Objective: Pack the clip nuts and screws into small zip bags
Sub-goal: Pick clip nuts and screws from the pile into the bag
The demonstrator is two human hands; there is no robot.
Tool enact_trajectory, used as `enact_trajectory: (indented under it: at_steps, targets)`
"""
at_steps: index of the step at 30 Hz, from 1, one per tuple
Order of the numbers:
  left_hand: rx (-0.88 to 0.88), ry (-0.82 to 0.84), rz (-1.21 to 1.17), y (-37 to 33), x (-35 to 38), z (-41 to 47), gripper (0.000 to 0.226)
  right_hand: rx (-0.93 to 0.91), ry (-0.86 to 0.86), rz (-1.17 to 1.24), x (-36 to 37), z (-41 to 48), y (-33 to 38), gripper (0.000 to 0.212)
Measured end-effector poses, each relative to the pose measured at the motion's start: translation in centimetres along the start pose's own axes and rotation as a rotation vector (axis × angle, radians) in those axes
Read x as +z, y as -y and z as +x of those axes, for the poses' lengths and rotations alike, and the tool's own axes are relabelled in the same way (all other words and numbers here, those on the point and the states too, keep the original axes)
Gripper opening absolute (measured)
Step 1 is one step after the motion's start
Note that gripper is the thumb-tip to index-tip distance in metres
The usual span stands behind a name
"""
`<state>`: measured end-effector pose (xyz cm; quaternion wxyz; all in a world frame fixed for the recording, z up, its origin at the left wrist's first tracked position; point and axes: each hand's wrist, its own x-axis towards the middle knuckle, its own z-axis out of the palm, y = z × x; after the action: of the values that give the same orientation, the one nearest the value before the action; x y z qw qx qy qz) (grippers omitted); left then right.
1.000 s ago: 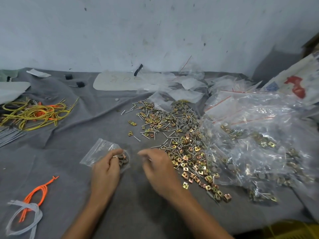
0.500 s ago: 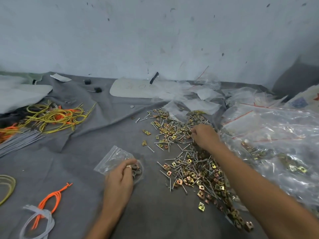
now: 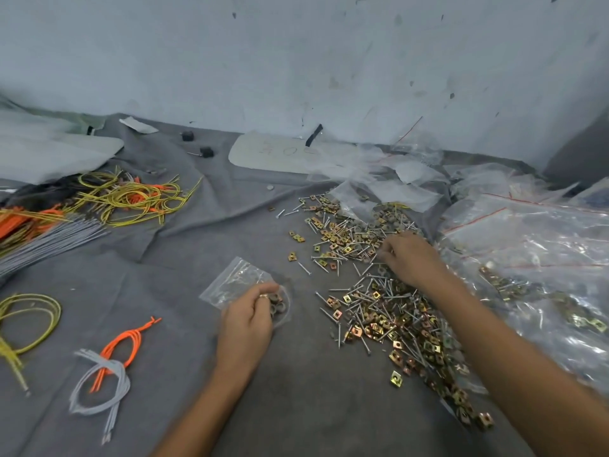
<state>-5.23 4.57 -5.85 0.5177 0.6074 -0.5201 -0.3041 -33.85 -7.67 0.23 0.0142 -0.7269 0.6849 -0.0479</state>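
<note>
A grey cloth (image 3: pixel 164 291) lies under everything. The heap of clip nuts and screws (image 3: pixel 379 308) sprawls right of centre. The right hand (image 3: pixel 408 255) curls into its far part; whether it pinches anything, I cannot tell. Left of the heap, the left hand (image 3: pixel 245 321) pinches the small zip bag (image 3: pixel 230 282).

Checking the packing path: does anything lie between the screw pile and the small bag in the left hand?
Nothing visible. Only grey cloth with one stray screw lies between the pile and the bag, which the left hand grips; the right hand is at the pile.
</note>
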Motion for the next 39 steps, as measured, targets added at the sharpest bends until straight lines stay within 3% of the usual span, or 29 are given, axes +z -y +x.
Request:
enact_trajectory:
  at_steps: [8, 11, 20, 28, 39]
  targets:
    - [0.008, -0.007, 0.028, -0.3, -0.2, -0.2, 0.039, -0.117, -0.130, 0.681, 1.5, -10.3, 10.4, 0.007]
    - [0.014, -0.001, 0.041, -0.3, -0.2, -0.2, 0.038, -0.140, -0.122, 0.789, 4.1, -13.2, 14.5, 0.011]
    - [-0.019, 0.003, 0.034, -0.2, -0.2, -0.2, 0.041, -0.039, -0.259, 0.591, 7.1, -12.6, 17.6, 0.012]
    - [0.009, -0.001, 0.016, -0.1, -0.2, -0.2, 0.041, -0.034, -0.317, 0.617, 7.2, -13.5, 17.4, 0.012]
    - [0.023, 0.008, 0.064, -0.1, -0.2, -0.2, 0.038, -0.148, -0.138, 0.448, 6.5, -13.5, 17.5, 0.034]
